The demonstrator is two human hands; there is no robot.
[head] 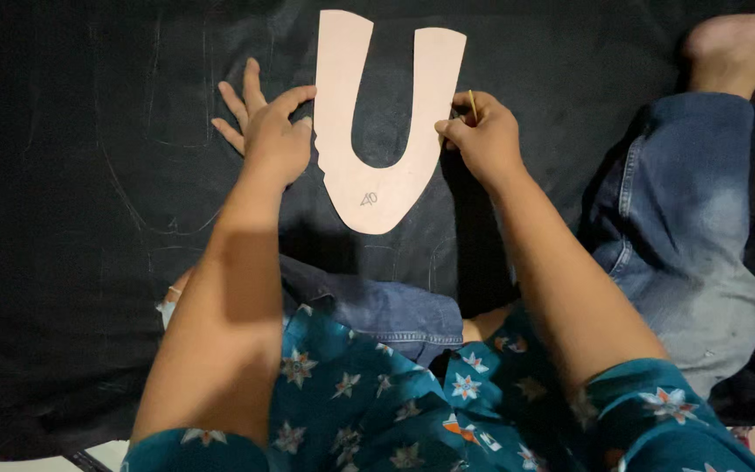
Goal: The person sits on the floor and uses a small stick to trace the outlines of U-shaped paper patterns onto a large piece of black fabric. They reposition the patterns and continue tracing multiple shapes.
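Cardboard U-shaped pattern (384,131) lies flat on the black fabric (89,175), arms pointing away from me, between my hands: left hand (268,131) spread open pinning its left edge, right hand (481,135) pinching a thin marking stick (473,105) at its right edge.

Teal short-sleeved shirt (369,411) with star flowers, faded blue jeans (692,227), bare foot (736,44)

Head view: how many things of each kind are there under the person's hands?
U-shaped pink template: 1, pressed by left hand
Thin yellow marking stick: 1, in right hand
Black sheet with faint traced outlines: 1
Total: 3
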